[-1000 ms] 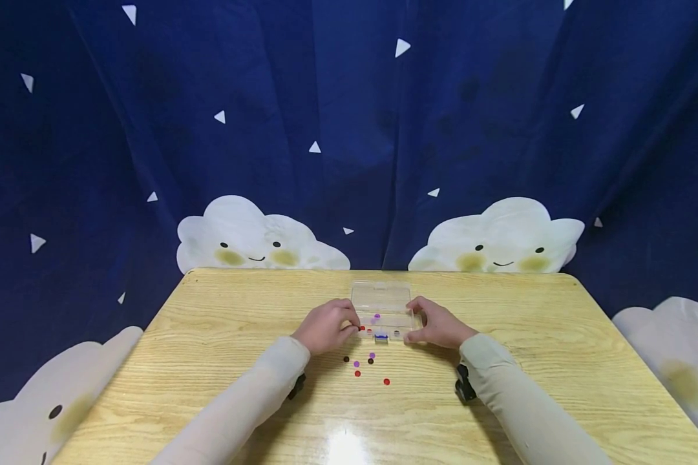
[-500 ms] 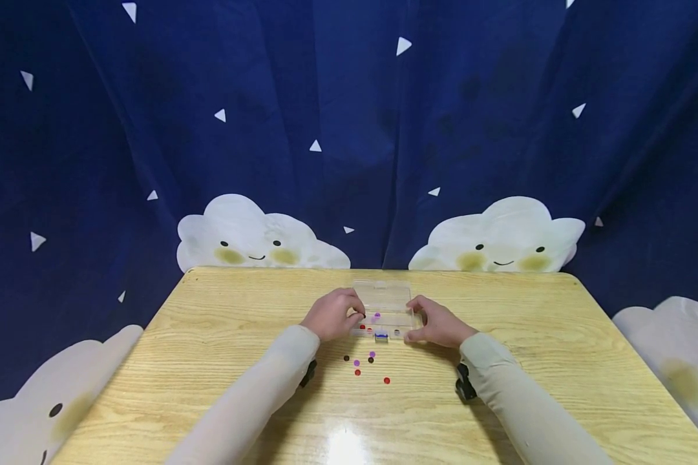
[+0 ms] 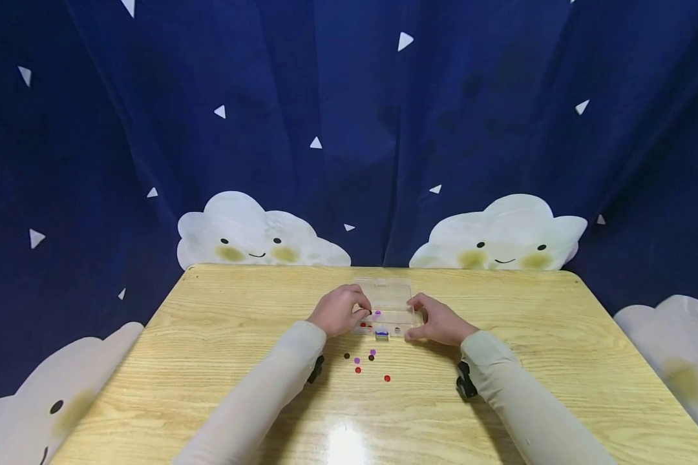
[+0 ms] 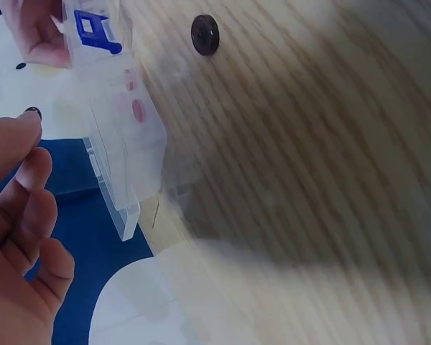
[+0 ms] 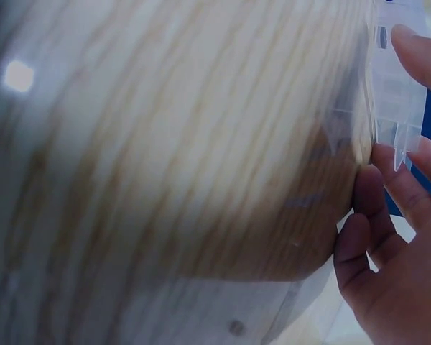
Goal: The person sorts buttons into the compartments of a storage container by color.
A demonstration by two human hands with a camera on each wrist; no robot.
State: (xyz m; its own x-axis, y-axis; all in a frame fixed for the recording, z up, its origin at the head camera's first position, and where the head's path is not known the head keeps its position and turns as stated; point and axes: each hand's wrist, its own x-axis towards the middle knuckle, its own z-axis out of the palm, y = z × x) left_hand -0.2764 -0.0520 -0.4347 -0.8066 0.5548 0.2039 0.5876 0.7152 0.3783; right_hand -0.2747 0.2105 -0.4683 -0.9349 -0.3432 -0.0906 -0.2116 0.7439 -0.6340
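A clear plastic box (image 3: 394, 318) with a blue latch (image 4: 97, 32) lies on the table, its lid (image 3: 384, 290) raised at the back. My left hand (image 3: 338, 311) is over the box's left part, thumb and finger pinching a small black button (image 4: 33, 111). Below those fingertips, red buttons (image 4: 137, 111) show through the wall. A purple button (image 3: 377, 313) is also inside, just right of the fingers. My right hand (image 3: 439, 321) grips the box's right end between thumb and fingers. In the right wrist view, a dark button (image 5: 383, 37) shows inside near that thumb.
In front of the box, several loose buttons lie on the wooden table (image 3: 238, 387): red (image 3: 387, 378), purple (image 3: 357, 360) and dark brown (image 3: 346, 356). Behind the table's far edge hangs a dark blue curtain (image 3: 349, 129) with clouds on it.
My left hand has moved right and away from me, carrying the black button from the box's left edge to over its inside. The right hand keeps its hold on the box.
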